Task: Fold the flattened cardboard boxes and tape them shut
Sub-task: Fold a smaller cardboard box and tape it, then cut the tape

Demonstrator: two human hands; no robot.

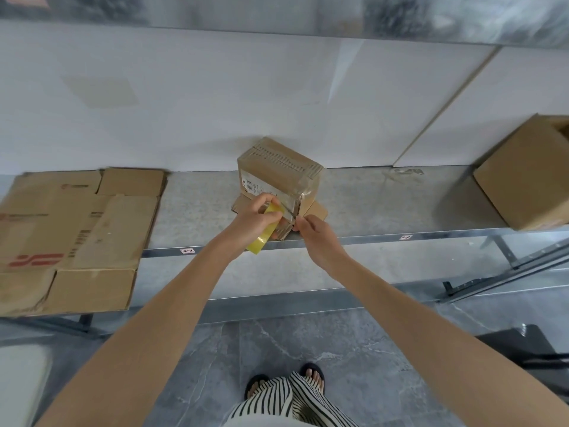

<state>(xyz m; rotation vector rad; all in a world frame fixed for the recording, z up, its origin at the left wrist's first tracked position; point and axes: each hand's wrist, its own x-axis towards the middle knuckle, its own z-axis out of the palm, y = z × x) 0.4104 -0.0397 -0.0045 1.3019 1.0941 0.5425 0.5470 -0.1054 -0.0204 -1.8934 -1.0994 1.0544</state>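
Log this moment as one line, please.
left hand: grips tape roll | right hand: pinches tape strip | small cardboard box: on shelf

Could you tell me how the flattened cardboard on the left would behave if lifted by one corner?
The flattened cardboard would probably flop along its visible fold lines. Being thin and wide, it is likely light but awkward one-handed.

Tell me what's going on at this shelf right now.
A person is taping a small cardboard box that stands on the metal shelf. The left hand grips a roll of tape. The fingers of the right hand seem to pinch the strip of tape drawn from the roll at the box's near side. Tape already runs over the box's top. A flattened box lies to the left, not yet folded, and a bigger box sits at the right.
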